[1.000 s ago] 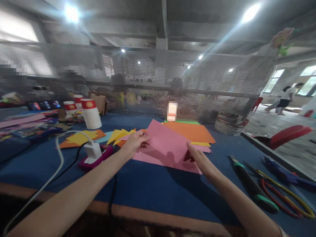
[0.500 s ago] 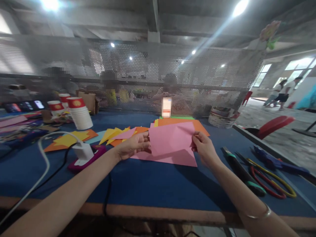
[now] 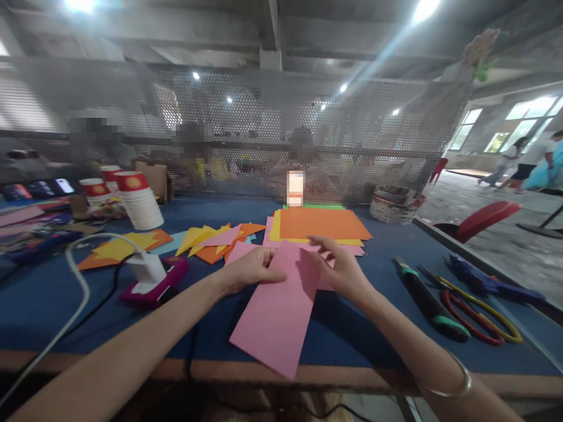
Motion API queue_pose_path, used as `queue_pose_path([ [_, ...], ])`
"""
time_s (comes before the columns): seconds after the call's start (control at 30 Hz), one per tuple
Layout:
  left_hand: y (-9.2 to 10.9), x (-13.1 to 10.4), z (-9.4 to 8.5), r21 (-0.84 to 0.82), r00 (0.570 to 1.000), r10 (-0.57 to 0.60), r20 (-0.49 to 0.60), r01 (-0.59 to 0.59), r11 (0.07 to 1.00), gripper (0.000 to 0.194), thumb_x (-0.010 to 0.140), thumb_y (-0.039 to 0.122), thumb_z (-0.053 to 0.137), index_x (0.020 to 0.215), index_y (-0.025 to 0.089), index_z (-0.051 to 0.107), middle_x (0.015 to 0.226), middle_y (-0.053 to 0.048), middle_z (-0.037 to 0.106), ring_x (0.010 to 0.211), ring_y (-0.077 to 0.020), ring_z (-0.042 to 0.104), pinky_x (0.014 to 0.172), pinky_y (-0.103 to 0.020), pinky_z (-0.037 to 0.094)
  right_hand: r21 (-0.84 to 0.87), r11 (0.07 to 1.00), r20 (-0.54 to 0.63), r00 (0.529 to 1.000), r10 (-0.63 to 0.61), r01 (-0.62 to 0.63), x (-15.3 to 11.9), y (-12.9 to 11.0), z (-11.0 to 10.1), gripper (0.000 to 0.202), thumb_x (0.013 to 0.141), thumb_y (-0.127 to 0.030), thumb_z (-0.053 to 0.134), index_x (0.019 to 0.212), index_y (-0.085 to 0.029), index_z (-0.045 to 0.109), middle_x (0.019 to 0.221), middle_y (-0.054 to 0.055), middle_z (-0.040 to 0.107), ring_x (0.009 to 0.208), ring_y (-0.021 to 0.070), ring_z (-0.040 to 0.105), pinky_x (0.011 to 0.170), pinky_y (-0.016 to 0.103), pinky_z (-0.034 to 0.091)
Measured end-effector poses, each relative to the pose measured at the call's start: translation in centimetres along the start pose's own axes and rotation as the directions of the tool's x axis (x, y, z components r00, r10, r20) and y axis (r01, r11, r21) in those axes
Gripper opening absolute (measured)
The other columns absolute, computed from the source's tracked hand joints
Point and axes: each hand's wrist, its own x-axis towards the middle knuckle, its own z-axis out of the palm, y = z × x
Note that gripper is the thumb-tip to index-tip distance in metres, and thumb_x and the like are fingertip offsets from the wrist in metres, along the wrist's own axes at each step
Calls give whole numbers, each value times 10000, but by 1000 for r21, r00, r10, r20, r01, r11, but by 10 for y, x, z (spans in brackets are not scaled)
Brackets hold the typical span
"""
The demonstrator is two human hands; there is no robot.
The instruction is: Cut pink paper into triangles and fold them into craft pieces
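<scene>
A sheet of pink paper (image 3: 281,316) is held lengthwise toward me, its near end over the table's front edge. My left hand (image 3: 255,268) grips its left edge, thumb on top and fingers behind. At the upper right edge, my right hand (image 3: 336,264) pinches the same sheet between thumb and fingers. Another pink sheet (image 3: 237,253) lies under it on the blue table. Just beyond is a stack of coloured paper with an orange sheet (image 3: 323,224) on top. Yellow, pink and orange paper pieces (image 3: 204,239) lie left of my hands.
A purple power strip (image 3: 178,272) with a white plug (image 3: 147,266) and cables sits left. Paper cups (image 3: 139,202) stand behind it. To the right lie a utility knife (image 3: 431,302), scissors (image 3: 475,313) and a blue glue gun (image 3: 488,281). A perforated screen (image 3: 246,135) closes the back.
The pink sheet has turned from crosswise to lengthwise and come nearer to me. My hands have drawn closer together, and both still hold it.
</scene>
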Motion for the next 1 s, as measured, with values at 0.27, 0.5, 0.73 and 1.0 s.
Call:
queue_pose_path([
  [0.27, -11, 7, -2, -134, 960, -27, -279, -11, 991, 478, 512, 317, 831, 916, 120, 668, 892, -108, 726, 784, -211, 679, 713, -300, 510, -489, 783, 3, 899, -438, 384, -79, -60, 29, 443, 852, -280, 609, 1287, -248, 528, 1256, 59, 609, 1168, 234, 495, 1060, 444, 199],
  [0.5, -9, -15, 16, -150, 952, -80, -295, 37, 988, 518, 564, 339, 802, 1005, 137, 620, 998, -120, 700, 888, -247, 664, 729, -320, 509, -469, 819, -113, 897, -427, 330, -96, -49, 37, 280, 965, -169, 380, 1004, -241, 647, 990, 8, 711, 1025, 184, 588, 976, 400, 271],
  [0.73, -6, -50, -1, 588, 764, 471, -441, -151, 795, 582, 736, 377, 697, 1225, 212, 427, 1318, -110, 497, 1244, -248, 473, 1035, -382, 385, -415, 881, -140, 941, -309, 228, -103, -40, 14, 234, 874, -101, 495, 938, -270, 645, 900, -64, 732, 825, 155, 634, 858, 346, 314],
  [1.0, -23, -74, 29, 850, 818, 432, 379, -493, 188, 367, 832, 176, 566, 1186, 269, 553, 1249, -38, 613, 1190, -214, 526, 1091, -413, 307, -366, 902, -91, 956, -281, 230, -111, -38, 13, 231, 844, -90, 513, 922, -274, 628, 852, -77, 737, 744, 126, 651, 828, 317, 320],
])
